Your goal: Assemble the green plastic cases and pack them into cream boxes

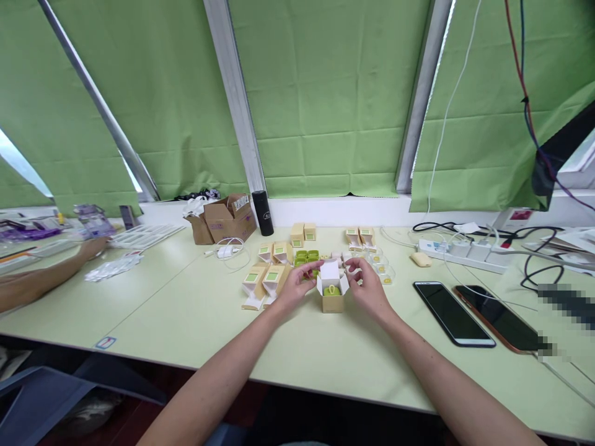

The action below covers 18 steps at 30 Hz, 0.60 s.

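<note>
A small tan carton [333, 295] stands on the pale green table [195, 322] with its white top flaps open and a green item showing inside. My left hand [297, 286] pinches the carton's left flap with curled fingers. My right hand [368, 285] pinches the right flap in the same way. Several more small tan cartons [263, 282] with green labels stand or lie to the left and behind, some open. Green items [307, 256] and clear plastic trays [383, 269] lie just behind the carton.
Two phones [453, 313] lie face up to the right, with a power strip [465, 251] and cables behind. A brown cardboard box [223, 220] and a black cylinder [265, 212] stand at the back. Another person's arm [41, 279] rests at far left.
</note>
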Available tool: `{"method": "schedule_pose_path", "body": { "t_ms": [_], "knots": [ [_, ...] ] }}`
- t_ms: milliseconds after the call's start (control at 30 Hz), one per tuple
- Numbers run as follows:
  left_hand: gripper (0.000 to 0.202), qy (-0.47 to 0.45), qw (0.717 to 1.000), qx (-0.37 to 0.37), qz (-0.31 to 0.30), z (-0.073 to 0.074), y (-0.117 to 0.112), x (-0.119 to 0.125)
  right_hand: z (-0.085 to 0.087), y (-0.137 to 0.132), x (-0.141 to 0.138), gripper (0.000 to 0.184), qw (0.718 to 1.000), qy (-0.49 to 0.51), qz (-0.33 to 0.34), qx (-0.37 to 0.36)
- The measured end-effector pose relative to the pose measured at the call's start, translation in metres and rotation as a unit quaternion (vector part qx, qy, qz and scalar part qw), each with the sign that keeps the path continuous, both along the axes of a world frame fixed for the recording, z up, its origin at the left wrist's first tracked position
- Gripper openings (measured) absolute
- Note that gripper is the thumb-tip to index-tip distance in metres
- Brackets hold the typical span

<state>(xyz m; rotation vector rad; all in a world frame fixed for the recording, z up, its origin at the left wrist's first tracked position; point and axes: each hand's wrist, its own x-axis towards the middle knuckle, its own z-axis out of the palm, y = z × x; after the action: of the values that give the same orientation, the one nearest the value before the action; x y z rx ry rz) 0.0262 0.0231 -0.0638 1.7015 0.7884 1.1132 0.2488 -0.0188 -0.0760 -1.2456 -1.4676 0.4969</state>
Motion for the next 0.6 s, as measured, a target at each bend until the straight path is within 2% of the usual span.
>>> {"method": "schedule_pose_path", "body": {
  "t_ms": [233, 467, 600],
  "knots": [
    [0.054, -0.013, 1.0, 0.023, 0.004, -0.005, -0.008, 0.008, -0.007, 0.007, 0.002, 0.035, 0.997, 0.068, 0.035, -0.033],
    [0.056, -0.045, 0.999, 0.016, -0.004, -0.018, -0.006, 0.016, -0.003, 0.004, -0.001, 0.039, 0.991, 0.103, 0.052, -0.063],
    [0.06, -0.05, 0.999, 0.005, -0.019, -0.02, -0.008, 0.02, -0.001, 0.002, -0.001, 0.041, 0.989, 0.109, 0.06, -0.076]
  ]
}}
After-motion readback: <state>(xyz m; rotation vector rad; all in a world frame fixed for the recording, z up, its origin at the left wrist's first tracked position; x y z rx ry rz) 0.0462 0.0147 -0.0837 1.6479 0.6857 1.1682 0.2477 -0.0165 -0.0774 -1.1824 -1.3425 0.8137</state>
